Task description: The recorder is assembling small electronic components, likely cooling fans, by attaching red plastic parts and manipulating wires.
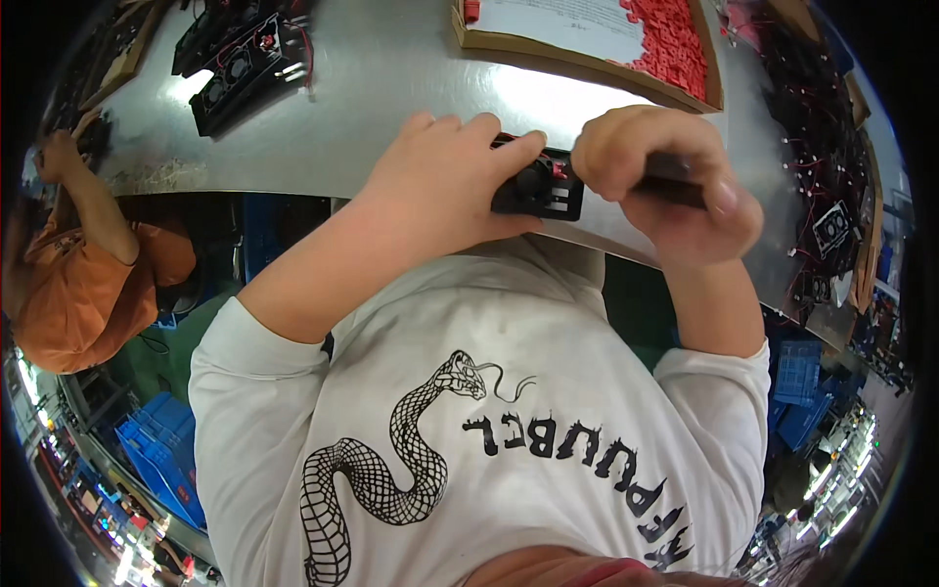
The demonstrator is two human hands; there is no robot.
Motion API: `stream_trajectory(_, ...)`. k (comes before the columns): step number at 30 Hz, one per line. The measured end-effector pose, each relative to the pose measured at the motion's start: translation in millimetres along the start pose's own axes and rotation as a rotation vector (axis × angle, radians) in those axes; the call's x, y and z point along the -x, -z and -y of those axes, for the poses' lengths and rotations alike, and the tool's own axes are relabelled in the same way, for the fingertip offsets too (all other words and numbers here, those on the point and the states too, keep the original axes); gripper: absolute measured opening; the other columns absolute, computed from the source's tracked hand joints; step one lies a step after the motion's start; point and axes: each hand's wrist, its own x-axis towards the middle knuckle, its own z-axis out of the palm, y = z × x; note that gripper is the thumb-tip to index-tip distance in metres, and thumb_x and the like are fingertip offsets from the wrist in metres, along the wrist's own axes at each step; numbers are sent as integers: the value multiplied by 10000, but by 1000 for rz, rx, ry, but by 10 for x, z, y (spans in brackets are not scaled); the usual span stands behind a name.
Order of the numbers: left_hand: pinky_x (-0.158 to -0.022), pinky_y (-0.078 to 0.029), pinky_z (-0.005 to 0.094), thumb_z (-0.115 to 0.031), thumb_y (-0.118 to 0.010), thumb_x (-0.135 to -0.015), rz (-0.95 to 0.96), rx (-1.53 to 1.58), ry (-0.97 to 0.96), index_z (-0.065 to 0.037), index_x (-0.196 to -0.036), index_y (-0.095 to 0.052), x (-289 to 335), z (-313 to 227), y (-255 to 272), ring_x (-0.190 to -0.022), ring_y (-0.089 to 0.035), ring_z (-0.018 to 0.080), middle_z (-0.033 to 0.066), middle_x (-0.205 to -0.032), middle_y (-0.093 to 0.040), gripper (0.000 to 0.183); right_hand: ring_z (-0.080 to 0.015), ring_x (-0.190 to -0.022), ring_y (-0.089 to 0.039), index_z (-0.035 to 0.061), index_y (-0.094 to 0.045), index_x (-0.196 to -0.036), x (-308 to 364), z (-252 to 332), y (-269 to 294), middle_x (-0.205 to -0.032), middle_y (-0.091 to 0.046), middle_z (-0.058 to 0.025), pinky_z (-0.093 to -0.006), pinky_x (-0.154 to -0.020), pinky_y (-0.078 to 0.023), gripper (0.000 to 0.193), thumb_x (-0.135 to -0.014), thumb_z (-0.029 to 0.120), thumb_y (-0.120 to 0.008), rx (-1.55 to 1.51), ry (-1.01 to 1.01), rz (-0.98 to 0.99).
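Near the table's front edge, my left hand (pixel 440 176) holds a black fan housing (pixel 561 202), its thumb and fingers closed around the left end. A round fan and a small red part with red wire show on the housing. My right hand (pixel 675 161) is curled just to the right, its fingers at or very close to the housing's right end. It grips a dark, elongated object (pixel 675 188), possibly a tool handle; its kind is hidden by the fingers and blurred.
A shallow cardboard tray (pixel 577 54) with many small red parts and a paper sheet lies at the back. More black fan housings (pixel 245 73) sit at the back left. Wired parts (pixel 817 196) are piled on the right. Another person in orange (pixel 98 264) works at far left.
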Motion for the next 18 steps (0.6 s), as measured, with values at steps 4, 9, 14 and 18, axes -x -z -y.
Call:
stream_trajectory(4, -808, -463, 431, -517, -799, -782, -33, -19, -11, -212, -1326, -608, 27, -30, 18, -878, -676, 297, 90, -963, -650, 652, -218, -829, -568, -69, -629, -1027, -50, 136, 82, -937, -631, -138, -326, -765, -449, 760, -838, 667, -593, -239, 348, 308)
stream_trajectory(9, -806, -464, 431, -519, -795, -781, 12, 12, -10, -209, -1326, -612, -12, 4, 14, -874, -675, 304, 97, -962, -647, 653, -218, -733, -510, 44, -576, -879, -85, 132, 98, -776, -556, -98, -347, -667, -400, 553, -867, 595, -526, -133, 102, 122)
stream_trajectory(14, -813, -455, 427, -539, -783, -792, -1, 24, -3, -207, -1345, -606, 28, -15, 21, -891, -669, 303, 104, -970, -641, 668, -255, -864, -570, -103, -573, -1117, 159, -66, 92, -979, -614, -194, -369, -812, -454, 745, -853, 589, -496, -185, 75, 38)
stream_trajectory(18, -819, -442, 415, -576, -765, -807, -3, 18, 41, -197, -1356, -601, 58, -53, -41, -888, -659, 287, 93, -979, -632, 687, -250, -940, -563, -116, -543, -1241, 48, -3, 195, -1044, -611, -205, -383, -886, -442, 822, -865, 613, -486, -313, 275, 136)
